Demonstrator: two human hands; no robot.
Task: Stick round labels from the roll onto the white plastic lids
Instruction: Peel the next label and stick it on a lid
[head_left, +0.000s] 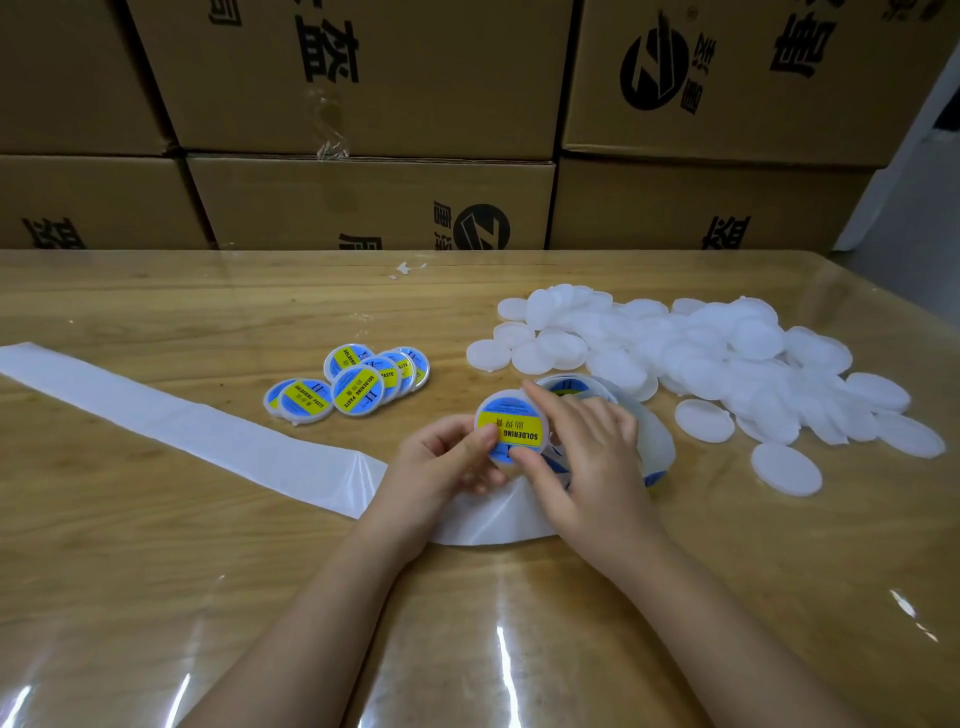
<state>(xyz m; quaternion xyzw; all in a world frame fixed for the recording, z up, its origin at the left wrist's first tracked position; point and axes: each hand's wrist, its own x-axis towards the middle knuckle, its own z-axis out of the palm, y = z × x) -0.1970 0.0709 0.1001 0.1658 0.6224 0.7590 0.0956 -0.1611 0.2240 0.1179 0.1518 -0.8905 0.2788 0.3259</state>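
The lid (511, 428) I am working on is tilted up between my hands, just above the surface (156, 571), near its front middle. A round label (522, 435), blue with a yellow band printed SOLDERING, covers its face.

My left grip (447, 460) pinches the lid's left edge, thumb on the label and fingers curled beneath. My right grip (587, 462) pinches it from the other side. The forefinger stretches along the far rim, the thumb presses the near edge, and the other fingers are loosely bent.

Just behind that hand stands the label roll (657, 441), mostly hidden. Its glossy white backing strip (182, 415) runs under my wrists and away to the left. Beyond the strip, a small overlapping cluster of labelled lids (353, 384) leans together. To the right, a loose heap of blank lids (727, 364) spreads out, thin frosted white discs lying flat and stacked.

The surface is pale wood grain under a shiny clear sheet (519, 665) that catches streaks of light. A torn paper scrap (408, 269) lies near its far edge. Behind it, brown cardboard boxes (363, 78) with black print are stacked like a wall.
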